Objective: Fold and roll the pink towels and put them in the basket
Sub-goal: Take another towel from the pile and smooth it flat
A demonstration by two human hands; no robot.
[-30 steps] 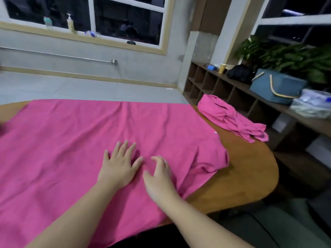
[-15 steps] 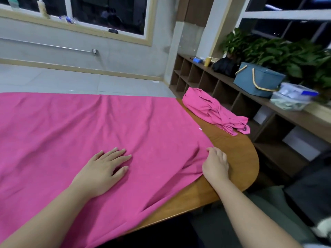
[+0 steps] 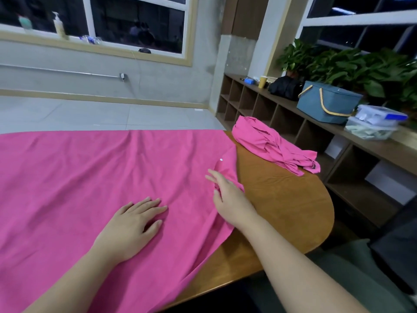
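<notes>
A large pink towel (image 3: 94, 188) lies spread flat over most of a wooden table (image 3: 284, 199), its right edge rumpled and its near edge hanging over the table's front. The left hand (image 3: 133, 224) rests palm down on the cloth, fingers straight and slightly spread. The right hand (image 3: 228, 197) is at the towel's right edge with a fold of fabric bunched beneath it — whether the fingers pinch the cloth or merely press it cannot be told. A second pink towel (image 3: 273, 143) lies crumpled at the table's far right corner, apart from the first. Beyond the table, on a wooden cubby shelf (image 3: 282, 114), stands a blue basket (image 3: 327, 102) with tan handles — beside clear plastic containers (image 3: 374, 123) and in front of green plants (image 3: 361, 66).
</notes>
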